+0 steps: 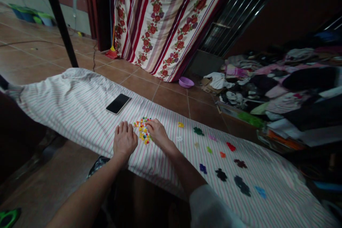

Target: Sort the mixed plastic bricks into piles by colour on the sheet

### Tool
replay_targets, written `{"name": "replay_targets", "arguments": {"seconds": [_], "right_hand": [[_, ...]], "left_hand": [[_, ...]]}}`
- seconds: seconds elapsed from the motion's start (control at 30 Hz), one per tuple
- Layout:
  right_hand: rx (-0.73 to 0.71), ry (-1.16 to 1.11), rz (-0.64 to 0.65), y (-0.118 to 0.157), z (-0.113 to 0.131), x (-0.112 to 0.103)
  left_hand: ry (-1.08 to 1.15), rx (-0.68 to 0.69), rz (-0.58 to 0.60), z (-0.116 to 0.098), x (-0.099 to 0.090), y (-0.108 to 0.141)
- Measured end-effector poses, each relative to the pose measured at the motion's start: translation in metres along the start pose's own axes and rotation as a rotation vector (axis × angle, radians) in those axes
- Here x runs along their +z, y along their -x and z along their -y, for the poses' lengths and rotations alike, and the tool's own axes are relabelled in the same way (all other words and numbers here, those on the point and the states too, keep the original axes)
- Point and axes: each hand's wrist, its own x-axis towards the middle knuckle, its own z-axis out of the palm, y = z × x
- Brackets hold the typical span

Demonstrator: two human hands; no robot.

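Observation:
A pile of small mixed-colour pieces (pixel 144 136), mostly yellow, white, orange and red, lies on a striped cloth (pixel 88 114). Just left of the pile, my left hand (pixel 125 141) rests flat on the cloth, palm down. My right hand (pixel 158 132) reaches over the pile's right side with thumb and fingertips pinched together; anything between them is too small to make out. Right of it are separate one-colour groups, among them yellow (pixel 181 124), dark green (pixel 198 131), red (pixel 231 146), black (pixel 221 174) and blue (pixel 260 191).
A phone (pixel 118 104) lies on the cloth behind my left hand. Beyond the cloth are a tiled floor, a purple basin (pixel 186 82), a floral curtain (pixel 160 17) and a black pole (pixel 58 17). Clothes (pixel 288 78) are heaped at the right.

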Motion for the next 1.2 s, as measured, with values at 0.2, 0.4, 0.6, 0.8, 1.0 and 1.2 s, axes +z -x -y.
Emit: {"name": "replay_targets", "arguments": {"seconds": [0.2,0.4,0.6,0.8,1.0,1.2], "right_hand": [[0.123,0.192,0.137,-0.024,0.020,0.002],[0.261,0.195,0.232,-0.036,0.030,0.004],[0.314,0.092,0.166,-0.034,0.032,0.009],[0.326,-0.090,-0.009,-0.025,0.019,0.009],[0.453,-0.576,-0.120,-0.015,0.013,0.008],[0.596,-1.121,-0.128,0.012,0.013,-0.016]], "left_hand": [[0.024,-0.003,0.010,-0.001,-0.005,0.000],[0.021,0.009,0.003,0.001,-0.002,0.000],[-0.016,0.014,0.000,0.000,-0.003,0.000],[-0.041,0.019,-0.037,0.001,0.001,0.001],[-0.077,0.037,-0.044,0.002,0.004,0.001],[-0.084,0.032,-0.018,0.001,0.000,0.001]]}}
